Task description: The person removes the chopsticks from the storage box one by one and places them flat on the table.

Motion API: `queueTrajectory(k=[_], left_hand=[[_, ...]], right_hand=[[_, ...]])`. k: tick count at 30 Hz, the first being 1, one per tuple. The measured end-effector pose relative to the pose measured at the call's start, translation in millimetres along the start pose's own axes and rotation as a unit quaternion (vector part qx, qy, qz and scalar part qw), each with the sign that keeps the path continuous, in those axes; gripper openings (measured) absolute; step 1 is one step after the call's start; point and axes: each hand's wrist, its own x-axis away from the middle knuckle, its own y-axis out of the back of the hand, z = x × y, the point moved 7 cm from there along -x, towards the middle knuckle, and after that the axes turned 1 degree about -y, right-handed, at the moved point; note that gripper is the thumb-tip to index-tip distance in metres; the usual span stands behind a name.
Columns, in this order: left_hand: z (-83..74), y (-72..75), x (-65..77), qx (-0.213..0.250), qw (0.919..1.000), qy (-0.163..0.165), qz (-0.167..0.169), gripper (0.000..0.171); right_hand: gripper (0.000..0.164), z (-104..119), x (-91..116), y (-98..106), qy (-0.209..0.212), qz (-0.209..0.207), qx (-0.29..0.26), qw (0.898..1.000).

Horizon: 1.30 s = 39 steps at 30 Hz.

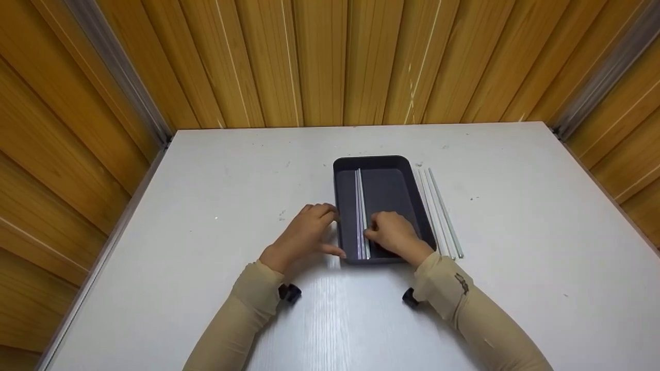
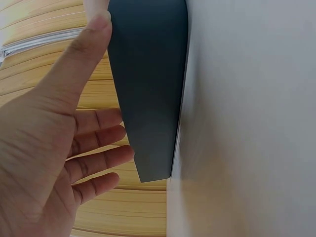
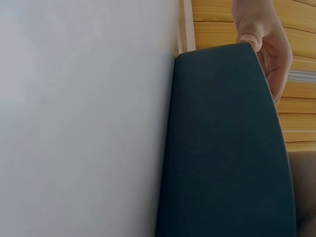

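A dark rectangular tray (image 1: 388,206) lies on the table, with several thin rods (image 1: 359,206), purplish and pale, lengthwise along its left half. Beside its left wall is my left hand (image 1: 309,226), fingers nearly straight. In the left wrist view that hand's thumb and fingertips (image 2: 127,152) touch the tray's upper edge. My right hand (image 1: 394,232) reaches inside the tray, fingers curled, pinching the rightmost pale rod near its closer end. The right wrist view mostly shows the tray's outer wall (image 3: 222,143); the right fingertips are hidden there.
To the tray's right, several more thin rods (image 1: 446,214), whitish and greenish, lie side by side on the white table (image 1: 232,175). Wood-patterned panels (image 1: 319,62) rise behind the table and at both sides. Each sleeve carries a small black wrist device (image 1: 293,293).
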Motion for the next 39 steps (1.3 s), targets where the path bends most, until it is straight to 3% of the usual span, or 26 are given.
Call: queueTrajectory(k=[17, 39], left_hand=[[-0.5, 0.8, -2.9, -0.008, 0.9999, -0.004, 0.009, 0.073], [-1.3, 0.3, -0.7, 0.002, 0.9999, -0.01, -0.006, 0.073]], right_hand=[[0.02, 2.9, -0.7, -0.2, -0.02, 0.006, 0.008, 1.0], [0.037, 3.0, -7.7, -7.5, -0.06, 0.03, 0.067, 0.995]])
